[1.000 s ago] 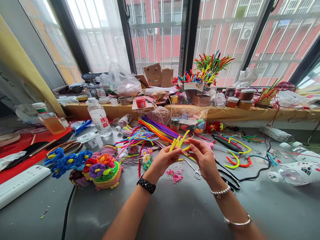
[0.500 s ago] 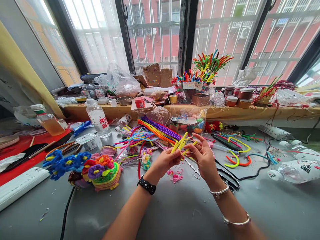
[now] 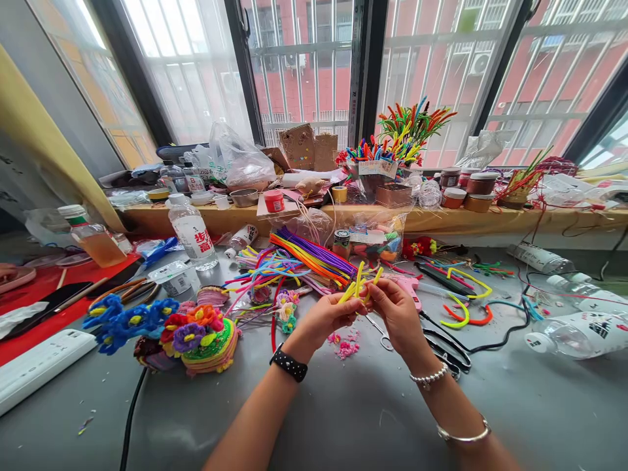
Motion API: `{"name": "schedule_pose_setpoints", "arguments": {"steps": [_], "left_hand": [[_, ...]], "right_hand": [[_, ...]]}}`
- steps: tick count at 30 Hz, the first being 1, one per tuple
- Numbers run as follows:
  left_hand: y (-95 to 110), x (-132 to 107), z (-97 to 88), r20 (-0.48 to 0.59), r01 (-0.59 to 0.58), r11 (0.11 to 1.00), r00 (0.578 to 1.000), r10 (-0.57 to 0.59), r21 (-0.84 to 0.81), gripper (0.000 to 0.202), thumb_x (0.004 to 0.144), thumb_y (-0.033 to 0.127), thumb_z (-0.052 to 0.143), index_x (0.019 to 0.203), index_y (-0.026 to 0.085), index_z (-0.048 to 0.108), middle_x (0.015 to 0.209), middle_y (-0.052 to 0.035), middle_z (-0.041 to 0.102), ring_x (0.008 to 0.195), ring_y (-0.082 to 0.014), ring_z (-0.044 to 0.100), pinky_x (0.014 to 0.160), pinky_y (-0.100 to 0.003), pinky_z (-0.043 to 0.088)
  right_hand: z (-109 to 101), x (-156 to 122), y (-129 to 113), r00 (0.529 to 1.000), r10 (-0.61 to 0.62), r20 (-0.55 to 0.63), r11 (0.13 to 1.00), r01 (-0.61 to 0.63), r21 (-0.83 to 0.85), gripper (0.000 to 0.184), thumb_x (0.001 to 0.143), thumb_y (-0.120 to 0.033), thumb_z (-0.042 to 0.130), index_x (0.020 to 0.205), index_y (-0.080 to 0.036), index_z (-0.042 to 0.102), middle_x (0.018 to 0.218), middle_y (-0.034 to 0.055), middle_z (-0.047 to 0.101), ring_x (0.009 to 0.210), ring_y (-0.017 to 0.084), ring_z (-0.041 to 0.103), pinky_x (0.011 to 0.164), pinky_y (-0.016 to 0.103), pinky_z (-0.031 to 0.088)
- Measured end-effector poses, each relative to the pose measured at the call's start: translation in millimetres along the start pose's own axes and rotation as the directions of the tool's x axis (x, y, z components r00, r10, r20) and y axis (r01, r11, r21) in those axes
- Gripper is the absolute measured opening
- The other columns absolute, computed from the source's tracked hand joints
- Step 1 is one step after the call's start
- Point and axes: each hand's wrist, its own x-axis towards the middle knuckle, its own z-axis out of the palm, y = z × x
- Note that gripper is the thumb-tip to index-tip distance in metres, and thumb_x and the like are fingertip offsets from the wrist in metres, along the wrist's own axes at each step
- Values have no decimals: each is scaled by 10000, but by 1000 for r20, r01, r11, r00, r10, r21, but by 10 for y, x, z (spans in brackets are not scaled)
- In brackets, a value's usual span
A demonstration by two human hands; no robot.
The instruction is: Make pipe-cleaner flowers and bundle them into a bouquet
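Yellow stems (image 3: 348, 293) at frame centre, grasped by left hand (image 3: 324, 318), apparently also pinched by right hand (image 3: 398, 312).

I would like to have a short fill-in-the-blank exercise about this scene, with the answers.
The left hand and right hand hold pipe cleaners coloured ____.
The large bottle at the right edge lies on its ____.
The power strip at the left edge is coloured ____.
Missing words: yellow; side; white.
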Motion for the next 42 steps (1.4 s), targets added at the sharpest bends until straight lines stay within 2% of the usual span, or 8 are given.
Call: {"name": "schedule_pose_setpoints", "arguments": {"steps": [7,12,17,22,27,33,39,42], "left_hand": [[-12,1,7,-14,17,989,1000,-15,144,194,609,289,653,688,112,636,645,-12,578,505,-37,407,510,-189,293],[18,-5,17,-61,-12,995,998,18,95,239,633,324,630,790,144,636,753,-21,598,571,-55,475,553,-186,338],[43,-21,21,-105,-75,997,992,75,10,308,698,416,531,825,152,629,840,-47,603,726,-113,534,629,-205,384],[5,-4,6,-90,-110,993,990,113,41,218,681,310,587,846,171,615,856,-34,596,750,-111,531,628,-195,383],[-22,10,1,-96,-117,992,988,121,46,203,674,294,593,827,164,625,837,-41,607,756,-121,542,672,-222,393],[-35,10,31,-43,-82,991,995,87,102,235,682,307,583,838,138,631,906,-84,612,851,-173,547,768,-287,391],[-38,12,12,-31,-69,986,997,74,153,266,715,360,532,836,143,627,905,-92,619,871,-194,550,788,-325,387],[-48,18,-1,-22,-63,982,997,68,176,285,731,369,508,879,154,622,912,-88,616,869,-183,546,789,-322,389]], "right_hand": [[-13,2,61,1000,-28,-12,997,27,-74,120,673,-287,614,733,-183,612,600,-27,564,493,73,457,464,200,400],[-30,26,39,994,-58,-92,996,52,-66,134,682,-294,608,734,-170,607,629,-19,586,534,72,479,509,192,409],[-37,38,20,988,44,-149,997,-34,74,159,645,-295,643,737,-170,609,598,-33,601,502,47,487,495,156,414],[-2,18,129,981,175,-85,973,-159,168,169,611,-278,671,727,-166,621,612,-36,606,480,40,504,473,148,429],[19,2,190,979,194,-58,974,-186,128,158,620,-257,666,719,-142,624,626,-23,612,520,48,534,501,143,447],[-9,18,196,961,236,-143,964,-214,155,202,605,-255,677,736,-151,564,601,-28,626,489,58,559,459,140,448],[-21,22,221,976,169,-139,986,-168,23,208,610,-288,666,744,-151,585,669,-4,643,580,109,600,519,196,483],[-16,7,227,984,147,-97,984,-156,-88,209,631,-327,637,713,-135,625,604,9,635,534,123,585,525,236,485]]}}
